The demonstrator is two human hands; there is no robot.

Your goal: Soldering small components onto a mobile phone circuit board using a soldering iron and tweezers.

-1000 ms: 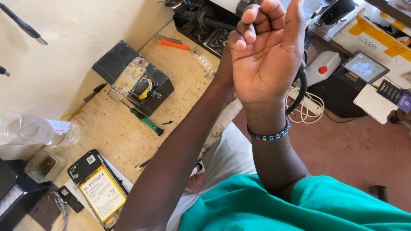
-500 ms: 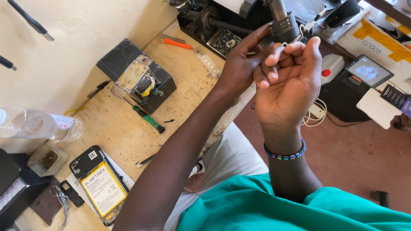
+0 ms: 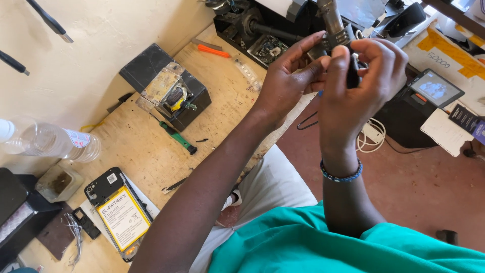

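**Small dark part held between both hands, upper centre-right of frame**

The right hand (image 3: 361, 76) is curled around a small dark object (image 3: 352, 71), its fingers clenched over it so that only a narrow black strip shows. The left hand (image 3: 288, 76) meets it from the left, thumb and forefinger extended and pinching toward the same piece; whether they grip it or only touch it cannot be told. A beaded bracelet (image 3: 341, 174) sits on the right wrist.

Judgement: the object looks light, rigid and small enough to slip; hold is best at its edges, with fingertips, not squeezed flat.

On the wooden bench (image 3: 146, 146), well apart at lower left, lies an opened phone with yellow battery (image 3: 117, 212). A green-handled screwdriver (image 3: 177, 137) lies mid-left, a clear plastic bottle (image 3: 48, 141) at far left.
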